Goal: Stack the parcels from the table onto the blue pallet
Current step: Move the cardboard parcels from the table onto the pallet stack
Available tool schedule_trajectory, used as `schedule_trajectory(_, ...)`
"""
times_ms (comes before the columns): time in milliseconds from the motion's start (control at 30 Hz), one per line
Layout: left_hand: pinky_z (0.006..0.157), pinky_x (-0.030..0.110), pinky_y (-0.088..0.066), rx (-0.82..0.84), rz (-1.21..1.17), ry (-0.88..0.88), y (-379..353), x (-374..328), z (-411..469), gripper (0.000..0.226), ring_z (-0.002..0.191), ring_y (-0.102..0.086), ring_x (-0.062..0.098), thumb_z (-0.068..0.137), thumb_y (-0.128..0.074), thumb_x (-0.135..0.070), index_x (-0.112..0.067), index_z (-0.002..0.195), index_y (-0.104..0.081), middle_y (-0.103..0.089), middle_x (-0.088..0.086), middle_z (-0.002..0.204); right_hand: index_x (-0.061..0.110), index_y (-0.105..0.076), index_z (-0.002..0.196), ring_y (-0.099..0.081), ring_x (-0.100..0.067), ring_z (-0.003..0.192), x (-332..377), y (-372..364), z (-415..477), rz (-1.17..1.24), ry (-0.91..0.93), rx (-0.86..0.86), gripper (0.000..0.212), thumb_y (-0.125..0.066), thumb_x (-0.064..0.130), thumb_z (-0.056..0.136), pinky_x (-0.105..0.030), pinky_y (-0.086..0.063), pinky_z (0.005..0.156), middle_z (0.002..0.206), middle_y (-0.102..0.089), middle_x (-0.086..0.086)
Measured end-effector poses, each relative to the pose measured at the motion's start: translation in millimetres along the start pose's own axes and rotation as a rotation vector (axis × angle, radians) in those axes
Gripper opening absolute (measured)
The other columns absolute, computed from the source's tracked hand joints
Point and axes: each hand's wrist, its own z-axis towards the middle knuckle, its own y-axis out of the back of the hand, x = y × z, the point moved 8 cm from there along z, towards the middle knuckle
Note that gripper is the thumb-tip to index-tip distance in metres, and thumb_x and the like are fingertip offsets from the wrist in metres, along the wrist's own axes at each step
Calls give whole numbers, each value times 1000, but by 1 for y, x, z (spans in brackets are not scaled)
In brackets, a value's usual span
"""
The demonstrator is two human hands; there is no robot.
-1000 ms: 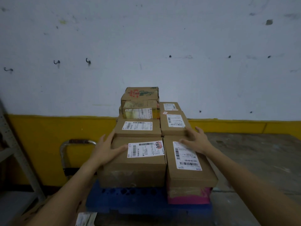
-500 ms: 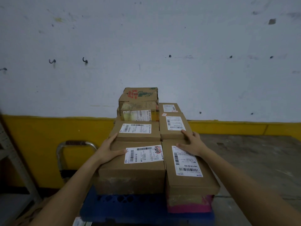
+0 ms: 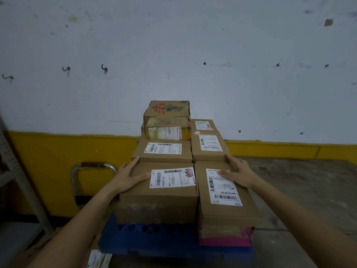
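Head view: hands point(image 3: 126, 176) point(image 3: 239, 170) rest on boxy, labelled cardboard parcels point(image 3: 160, 198).

Dim, flat indoor light; soft shadows; wide-angle bending at edges; slight blur throughout.

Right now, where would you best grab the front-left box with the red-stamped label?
I'd grip the front-left parcel by its left and front walls, coming from the near-left corner: the right parcel and rear parcel butt against its other two sides.
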Motion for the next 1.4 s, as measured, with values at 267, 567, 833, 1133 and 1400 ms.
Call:
schedule_trajectory(267, 63, 14, -39, 66, -204, 79, -7, 8, -9, 86, 125, -41, 21, 80, -66, -45, -36, 148, -15, -22, 3, 154, 19, -18, 149, -37, -27, 134, 5, -13, -18, 142, 52, 23, 79, -64, 30, 86, -42, -31, 111, 150, -30, -10)
schedule_trajectory(567, 85, 26, -39, 71, -207, 90, -7, 5, -13, 85, 131, -37, 25, 80, -66, -46, -34, 148, -17, -20, 2, 155, 14, -24, 148, -36, -26, 135, 11, -16, -22, 149, 44, 4, 74, -64, 25, 87, -42, -30, 112, 150, -31, -10)
schedule_trajectory(833, 83, 25, -40, 73, -217, 80, -6, 4, -15, 86, 130, -38, 25, 80, -67, -46, -32, 148, -17, -20, 4, 155, 20, -23, 148, -30, -29, 138, 12, -16, -22, 87, 10, 23, 72, -61, 32, 88, -44, -26, 113, 152, -25, -13)
schedule_trajectory(1133, 67, 10, -44, -15, -260, -23, 8, -2, -15, 83, 104, -52, 7, 81, -67, -40, -30, 148, -18, -33, 3, 149, 30, -20, 147, -21, -34, 140, 9, -2, -22, 1, -28, -64, 72, -59, 43, 87, -45, -26, 112, 154, -5, -12)
schedule_trajectory(1400, 74, 12, -44, -4, -287, -23, 7, -4, 0, 89, 119, -46, 12, 81, -67, -42, -29, 149, -11, -30, 1, 152, 25, -17, 148, -18, -31, 141, 26, -9, -3, -45, 27, -33, 74, -57, 42, 89, -42, -24, 112, 157, -4, -7)
